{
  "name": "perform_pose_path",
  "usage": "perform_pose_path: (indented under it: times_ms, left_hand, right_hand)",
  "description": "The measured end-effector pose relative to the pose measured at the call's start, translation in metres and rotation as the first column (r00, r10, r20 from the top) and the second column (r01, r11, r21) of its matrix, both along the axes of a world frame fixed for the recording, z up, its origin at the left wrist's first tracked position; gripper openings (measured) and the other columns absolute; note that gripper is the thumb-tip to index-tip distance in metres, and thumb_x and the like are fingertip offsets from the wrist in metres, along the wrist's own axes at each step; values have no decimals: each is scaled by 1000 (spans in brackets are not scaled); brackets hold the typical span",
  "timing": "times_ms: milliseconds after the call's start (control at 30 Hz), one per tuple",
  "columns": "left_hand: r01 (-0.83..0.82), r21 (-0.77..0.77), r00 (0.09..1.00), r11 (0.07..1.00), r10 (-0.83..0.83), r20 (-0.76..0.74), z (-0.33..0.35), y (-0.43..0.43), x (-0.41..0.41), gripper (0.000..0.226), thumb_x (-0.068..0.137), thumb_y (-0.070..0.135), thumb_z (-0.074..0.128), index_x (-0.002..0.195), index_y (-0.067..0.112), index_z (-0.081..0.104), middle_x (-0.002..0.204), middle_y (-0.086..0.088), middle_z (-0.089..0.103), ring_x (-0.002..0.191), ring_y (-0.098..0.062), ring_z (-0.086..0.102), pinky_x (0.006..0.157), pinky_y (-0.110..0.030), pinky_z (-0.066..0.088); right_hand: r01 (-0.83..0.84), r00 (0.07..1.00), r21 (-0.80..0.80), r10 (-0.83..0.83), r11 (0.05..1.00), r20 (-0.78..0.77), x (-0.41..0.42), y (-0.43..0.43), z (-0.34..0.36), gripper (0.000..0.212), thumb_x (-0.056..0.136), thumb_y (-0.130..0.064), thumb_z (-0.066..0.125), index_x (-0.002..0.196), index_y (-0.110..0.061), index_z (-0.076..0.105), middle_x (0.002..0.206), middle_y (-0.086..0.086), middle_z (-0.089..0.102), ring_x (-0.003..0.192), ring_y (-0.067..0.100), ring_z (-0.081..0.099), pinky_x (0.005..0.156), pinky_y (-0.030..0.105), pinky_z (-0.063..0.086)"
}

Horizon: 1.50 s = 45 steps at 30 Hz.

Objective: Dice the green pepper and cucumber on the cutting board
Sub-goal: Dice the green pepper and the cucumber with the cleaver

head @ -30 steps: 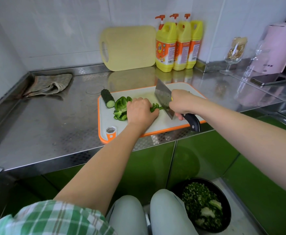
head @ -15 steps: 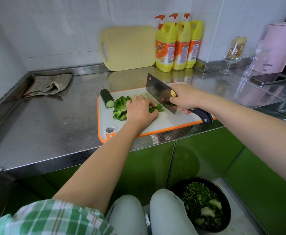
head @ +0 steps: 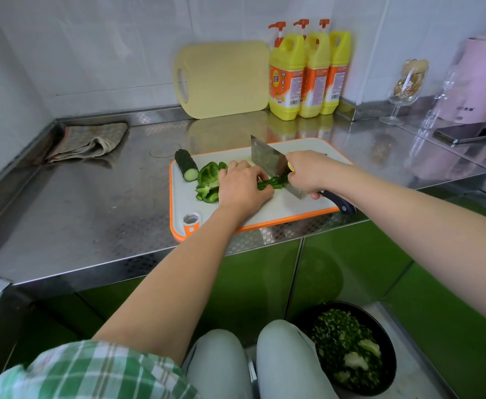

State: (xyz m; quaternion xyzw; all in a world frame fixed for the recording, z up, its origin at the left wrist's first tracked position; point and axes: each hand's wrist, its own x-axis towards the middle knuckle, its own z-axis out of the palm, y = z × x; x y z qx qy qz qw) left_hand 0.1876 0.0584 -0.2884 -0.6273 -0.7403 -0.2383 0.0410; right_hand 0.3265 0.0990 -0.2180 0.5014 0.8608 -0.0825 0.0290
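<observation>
The left hand (head: 243, 187), fingers curled, pins green pepper strips (head: 273, 182) on a white, orange-rimmed cutting board (head: 293, 204); the right hand (head: 312, 172) clamps a broad steel cleaver (head: 266, 159) by its handle. A dark-green cucumber stub (head: 186, 169) lies at the board's far-left corner.

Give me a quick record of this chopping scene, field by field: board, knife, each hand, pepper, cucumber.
board: white cutting board with an orange rim, on the steel counter
knife: cleaver, edge down at the pepper strips
right hand: right hand grips the cleaver handle
left hand: left hand, fingers curled, holds the pepper strips beside the blade
pepper: pepper pieces piled left of the left hand, not yet diced
cucumber: cucumber, one undiced chunk at the board's far left corner
</observation>
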Motion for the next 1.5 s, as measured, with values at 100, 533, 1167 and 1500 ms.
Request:
perform_pose_path:
  times_ms: [100,533,1167,1500]
  left_hand:
    - [4,6,1000,1000,-4,6,0,-1,0,28,82,44,60,106,31,67,103,0,58,105,-23,46,86,-36,32]
    - [3,26,1000,1000,-3,11,0,-1,-1,28,80,43,61,103,28,69,101,1,60,102,-22,46,85,-36,32]
    - [-8,73,997,997,13,-72,1,-10,-9,26,86,47,60,100,31,74,100,4,66,101,-24,46,81,-36,30]
    - [7,93,998,996,-1,-67,1,-13,-9,26,86,47,60,100,31,74,102,4,66,102,-23,47,79,-35,28]
  right_hand:
    - [38,996,15,-37,999,-80,-2,7,-8,9,93,-4,42,101,-5,44,72,18,62,43,23,55,45,24,36]
    - [34,985,-103,-51,994,-167,15,1,10,20,94,-6,38,108,3,50,68,19,64,40,18,51,30,14,31]
    - [91,996,-105,-93,990,-6,0,-11,6,27,77,10,59,103,10,63,56,14,57,62,30,58,48,24,39]
    - [147,962,-98,-166,984,-218,-2,-6,-1,16,86,6,55,102,8,58,80,21,67,68,32,63,55,28,43]
